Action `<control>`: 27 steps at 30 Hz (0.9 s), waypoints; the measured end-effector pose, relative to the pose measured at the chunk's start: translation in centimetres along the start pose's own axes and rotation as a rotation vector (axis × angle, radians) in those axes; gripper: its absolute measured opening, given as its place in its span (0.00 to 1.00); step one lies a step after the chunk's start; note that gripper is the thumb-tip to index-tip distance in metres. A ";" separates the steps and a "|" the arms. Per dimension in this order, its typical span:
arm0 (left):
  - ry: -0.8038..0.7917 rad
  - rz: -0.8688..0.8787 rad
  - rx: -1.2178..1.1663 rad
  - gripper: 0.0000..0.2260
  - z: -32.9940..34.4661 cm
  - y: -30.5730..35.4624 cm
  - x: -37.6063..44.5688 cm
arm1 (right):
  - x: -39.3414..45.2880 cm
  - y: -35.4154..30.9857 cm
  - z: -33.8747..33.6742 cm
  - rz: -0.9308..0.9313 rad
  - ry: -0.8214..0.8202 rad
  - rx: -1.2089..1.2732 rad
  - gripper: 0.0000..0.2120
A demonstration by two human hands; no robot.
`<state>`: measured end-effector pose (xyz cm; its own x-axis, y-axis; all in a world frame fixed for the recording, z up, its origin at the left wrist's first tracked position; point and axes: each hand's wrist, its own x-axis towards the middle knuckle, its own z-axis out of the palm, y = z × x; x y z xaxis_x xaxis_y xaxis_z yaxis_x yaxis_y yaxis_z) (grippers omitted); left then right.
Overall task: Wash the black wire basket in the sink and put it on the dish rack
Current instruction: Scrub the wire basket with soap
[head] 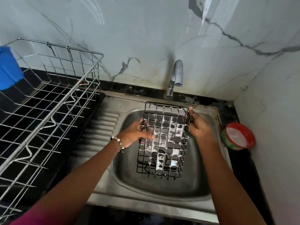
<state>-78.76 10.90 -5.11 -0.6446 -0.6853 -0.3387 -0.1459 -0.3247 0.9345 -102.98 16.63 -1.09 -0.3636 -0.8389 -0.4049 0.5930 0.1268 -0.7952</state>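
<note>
We hold the black wire basket (pixel 162 143) over the bowl of the steel sink (pixel 123 189), below the tap (pixel 176 78), with soap film stretched across many of its grid squares. Our left hand (pixel 136 133) is closed on the basket's left side with the thumb lying across the mesh, and our right hand (pixel 199 125) pinches its upper right corner. The dish rack (pixel 53 101) stands on the dark surface (pixel 243 168) to the left, and a red-rimmed tub (pixel 237 136) sits just right of the sink.
</note>
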 end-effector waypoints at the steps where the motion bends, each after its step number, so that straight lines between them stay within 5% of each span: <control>1: 0.018 -0.016 0.060 0.42 0.1 -0.1 0.0 | -0.3 0.2 -0.2 -0.056 0.041 -0.044 0.06; 3: 0.086 -0.063 0.202 0.51 0.6 -0.2 -0.1 | 0.1 0.1 0.1 -0.198 0.187 -0.010 0.03; 6: 0.198 -0.095 0.525 0.60 1.2 0.1 -0.3 | 1.6 -0.3 0.7 -0.328 0.395 -0.124 0.13; 11: 0.334 0.007 0.826 0.41 2.8 0.7 0.1 | -0.1 2.1 2.5 -0.380 0.296 -1.083 0.10; 16: 0.444 -0.002 0.816 0.40 3.6 0.8 0.1 | -2.2 2.9 5.5 -0.573 0.336 -1.295 0.20; 18: 0.464 -0.008 0.826 0.41 3.6 0.9 0.1 | -3.1 2.9 6.5 -0.725 0.269 -1.322 0.23; 23: 0.400 0.050 0.951 0.43 4.5 1.4 0.6 | -4.0 4.7 9.2 -1.028 -0.257 -1.497 0.17; 27: 0.467 0.052 0.785 0.43 4.0 1.5 0.3 | -3.9 3.8 6.5 -1.225 -0.242 -1.470 0.21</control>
<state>-82.21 12.84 -3.36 -0.3209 -0.9361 -0.1441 -0.7037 0.1338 0.6978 -94.64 16.96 0.38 0.1203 -0.8311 0.5429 -0.8939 -0.3286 -0.3050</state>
